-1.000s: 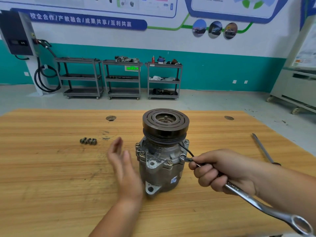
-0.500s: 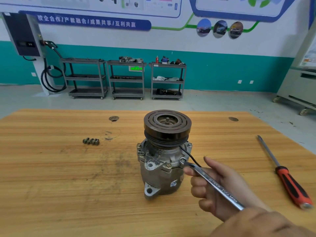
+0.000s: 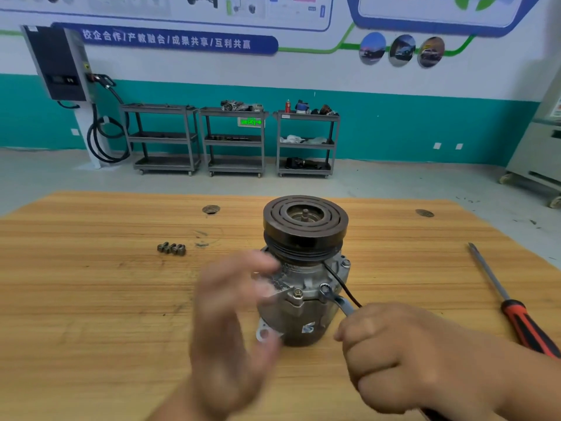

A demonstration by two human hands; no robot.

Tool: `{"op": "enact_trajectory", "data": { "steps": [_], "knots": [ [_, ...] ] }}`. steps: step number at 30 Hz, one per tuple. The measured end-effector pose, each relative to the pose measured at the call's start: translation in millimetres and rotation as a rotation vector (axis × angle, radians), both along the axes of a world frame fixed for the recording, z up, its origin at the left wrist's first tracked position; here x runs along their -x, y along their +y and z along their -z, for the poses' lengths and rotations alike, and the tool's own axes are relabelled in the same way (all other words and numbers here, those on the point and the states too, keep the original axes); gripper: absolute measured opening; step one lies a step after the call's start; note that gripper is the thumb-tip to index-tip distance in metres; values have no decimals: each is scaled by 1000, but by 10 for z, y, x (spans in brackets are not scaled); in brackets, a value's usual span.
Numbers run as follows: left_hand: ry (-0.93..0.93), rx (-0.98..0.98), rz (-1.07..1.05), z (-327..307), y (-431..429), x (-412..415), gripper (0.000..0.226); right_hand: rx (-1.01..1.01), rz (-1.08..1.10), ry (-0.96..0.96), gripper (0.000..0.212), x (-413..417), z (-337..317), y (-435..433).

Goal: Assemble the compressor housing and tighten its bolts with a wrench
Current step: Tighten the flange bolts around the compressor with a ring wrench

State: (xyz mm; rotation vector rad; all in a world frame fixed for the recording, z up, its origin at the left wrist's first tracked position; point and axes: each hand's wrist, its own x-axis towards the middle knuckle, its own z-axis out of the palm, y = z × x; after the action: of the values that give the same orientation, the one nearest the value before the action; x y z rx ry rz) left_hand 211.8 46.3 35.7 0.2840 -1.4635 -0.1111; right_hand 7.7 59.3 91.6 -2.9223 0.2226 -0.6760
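Observation:
The grey compressor (image 3: 303, 305) stands upright on the wooden table (image 3: 91, 314), its dark pulley (image 3: 305, 220) on top. My right hand (image 3: 403, 357) grips the steel wrench (image 3: 337, 300), whose ring end sits on a bolt at the housing's right front flange. Another flange bolt (image 3: 298, 293) shows at the front. My left hand (image 3: 230, 323) is motion-blurred, fingers spread and relaxed, just left of the housing and partly covering it; I cannot tell whether it touches it. It holds nothing.
Several loose bolts (image 3: 171, 249) lie on the table to the left. A red-handled screwdriver (image 3: 513, 311) lies at the right edge. A black wire (image 3: 343, 284) runs down the compressor's right side. Grey shelf carts (image 3: 236, 141) stand by the far wall.
My left hand, out of view half a second ago, has come back in beside the housing. My right hand has closed into a fist on the wrench, still on the same bolt.

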Motion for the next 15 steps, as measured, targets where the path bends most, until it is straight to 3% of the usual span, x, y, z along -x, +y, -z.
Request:
{"op": "enact_trajectory", "data": {
  "steps": [3,6,9,12,15],
  "knots": [
    [99,-570,-135,-29,-254,-118,29,-76,2,141,44,-113,-54,38],
    [123,-1012,91,136,-476,-17,30,-36,7,140,35,-172,9,14],
    [329,-1087,235,214,-531,110,52,69,33,19,11,-253,137,53],
    [403,-1045,225,262,-576,142,55,128,110,-154,19,-352,249,93],
    [424,-1039,214,245,-584,187,52,72,198,-271,45,-503,273,195]
  ]
}}
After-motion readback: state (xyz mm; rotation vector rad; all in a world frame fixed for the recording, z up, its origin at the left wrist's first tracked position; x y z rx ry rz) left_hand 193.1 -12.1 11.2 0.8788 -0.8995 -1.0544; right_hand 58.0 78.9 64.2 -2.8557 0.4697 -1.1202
